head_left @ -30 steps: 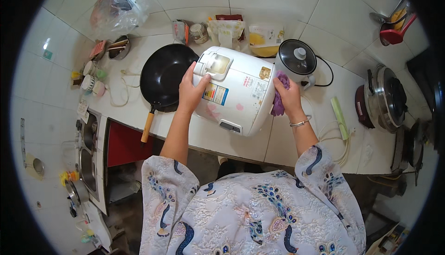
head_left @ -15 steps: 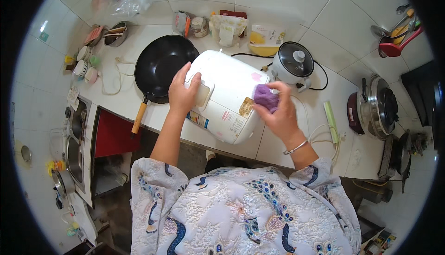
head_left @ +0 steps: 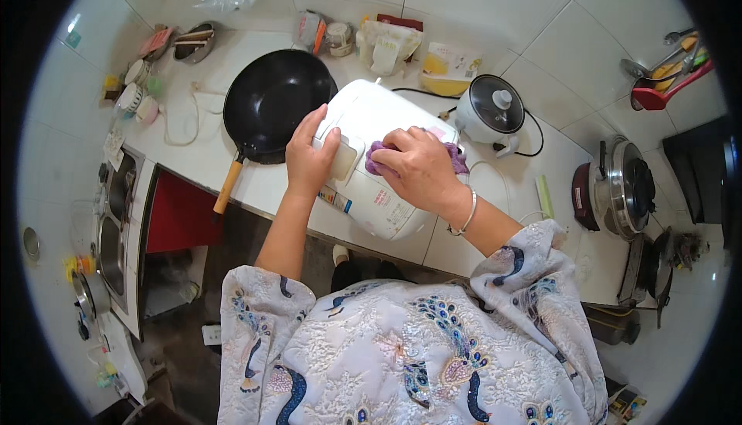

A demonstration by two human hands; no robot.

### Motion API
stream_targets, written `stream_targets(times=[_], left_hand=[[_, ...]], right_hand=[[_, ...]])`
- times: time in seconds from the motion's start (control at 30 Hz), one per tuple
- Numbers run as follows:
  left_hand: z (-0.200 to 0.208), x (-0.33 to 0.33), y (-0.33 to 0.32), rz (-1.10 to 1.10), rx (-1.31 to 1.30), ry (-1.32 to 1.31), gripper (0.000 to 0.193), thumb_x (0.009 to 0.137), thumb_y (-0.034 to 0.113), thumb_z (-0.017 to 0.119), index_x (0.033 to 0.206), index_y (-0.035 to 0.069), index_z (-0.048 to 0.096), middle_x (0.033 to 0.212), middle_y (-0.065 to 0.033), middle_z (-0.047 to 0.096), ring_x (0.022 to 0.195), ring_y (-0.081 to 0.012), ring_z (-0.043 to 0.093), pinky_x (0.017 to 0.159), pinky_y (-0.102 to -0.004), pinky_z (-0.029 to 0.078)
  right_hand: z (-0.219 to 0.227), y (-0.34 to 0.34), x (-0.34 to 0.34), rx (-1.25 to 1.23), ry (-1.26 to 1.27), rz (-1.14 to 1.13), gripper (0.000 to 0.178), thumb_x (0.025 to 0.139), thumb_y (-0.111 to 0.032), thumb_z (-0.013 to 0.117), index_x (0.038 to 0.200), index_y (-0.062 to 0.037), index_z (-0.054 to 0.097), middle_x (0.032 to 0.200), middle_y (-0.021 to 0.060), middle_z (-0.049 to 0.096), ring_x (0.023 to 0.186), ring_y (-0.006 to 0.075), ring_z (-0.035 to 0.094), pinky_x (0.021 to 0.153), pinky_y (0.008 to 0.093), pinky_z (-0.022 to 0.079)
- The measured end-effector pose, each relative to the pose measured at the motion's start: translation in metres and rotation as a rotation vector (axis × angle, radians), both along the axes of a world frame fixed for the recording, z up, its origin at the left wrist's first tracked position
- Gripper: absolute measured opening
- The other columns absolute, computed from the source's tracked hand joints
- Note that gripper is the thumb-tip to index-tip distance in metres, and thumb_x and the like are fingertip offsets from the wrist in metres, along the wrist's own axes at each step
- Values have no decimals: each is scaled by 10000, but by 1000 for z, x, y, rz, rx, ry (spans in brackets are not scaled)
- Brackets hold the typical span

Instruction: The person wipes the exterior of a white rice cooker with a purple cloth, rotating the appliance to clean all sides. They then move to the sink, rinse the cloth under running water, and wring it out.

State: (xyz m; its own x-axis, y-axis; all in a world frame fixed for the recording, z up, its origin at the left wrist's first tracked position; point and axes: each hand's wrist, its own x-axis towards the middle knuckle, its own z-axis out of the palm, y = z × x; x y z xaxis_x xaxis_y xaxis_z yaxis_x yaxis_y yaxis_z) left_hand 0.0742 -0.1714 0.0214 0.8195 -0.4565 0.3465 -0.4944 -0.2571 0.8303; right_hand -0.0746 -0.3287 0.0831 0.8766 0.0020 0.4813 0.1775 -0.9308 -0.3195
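Observation:
A white rice cooker (head_left: 386,112) lies tilted on the counter in front of me, its stickers and a small panel towards me. My left hand (head_left: 309,154) grips its left edge, thumb over the panel side and fingers along the rim. My right hand (head_left: 427,166) is closed on a bunched purple cloth (head_left: 378,159) and presses it against the cooker's surface. Part of the cloth sticks out beyond the knuckles, and the hand covers the surface beneath.
A black wok (head_left: 274,100) with a wooden handle stands close on the left. Behind are food packets (head_left: 452,69) and a small electric pot (head_left: 497,108) with its cord. A lidded steel pot (head_left: 624,181) sits at right, a sink (head_left: 112,251) at left. The counter's front edge (head_left: 371,252) runs before me.
My right hand has moved left with the purple cloth, from the cooker's right edge onto the middle of its surface. My left hand keeps its hold on the cooker.

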Motion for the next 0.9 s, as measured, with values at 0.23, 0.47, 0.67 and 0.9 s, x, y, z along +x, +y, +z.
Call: stream_targets(times=[0.23, 0.47, 0.67, 0.9], left_hand=[[-3, -5, 5, 13, -7, -52, 439, 860, 233, 648, 1243, 23, 605, 1245, -184, 610, 1132, -322, 596, 978, -367, 453], [-2, -4, 0, -24, -3, -86, 391, 924, 239, 556, 1254, 31, 597, 1242, -178, 610, 1142, -324, 586, 971, -372, 455], [1, -9, 7, 28, 14, -54, 383, 951, 249, 496, 1259, 45, 596, 1251, -165, 608, 1138, -326, 586, 962, -371, 459], [-6, -4, 8, 14, -22, -114, 374, 947, 241, 499, 1257, 58, 600, 1231, -156, 622, 1118, -326, 596, 952, -375, 465]], right_hand=[[-5, -49, 54, 168, 214, -273, 99, 826, -194, 666, 883, -153, 735, 885, 87, 640, 841, 279, 630, 723, 395, 514], [0, -11, 105, 85, 169, -180, 60, 791, -120, 674, 838, -109, 709, 846, 92, 616, 809, 295, 625, 694, 401, 518], [0, -7, 51, -130, 17, 99, 119, 739, -94, 677, 848, -136, 696, 829, 64, 606, 767, 256, 609, 672, 370, 503], [6, -13, 5, -232, 23, 66, 114, 725, -116, 632, 823, -136, 685, 802, 47, 589, 741, 234, 588, 657, 364, 484]])
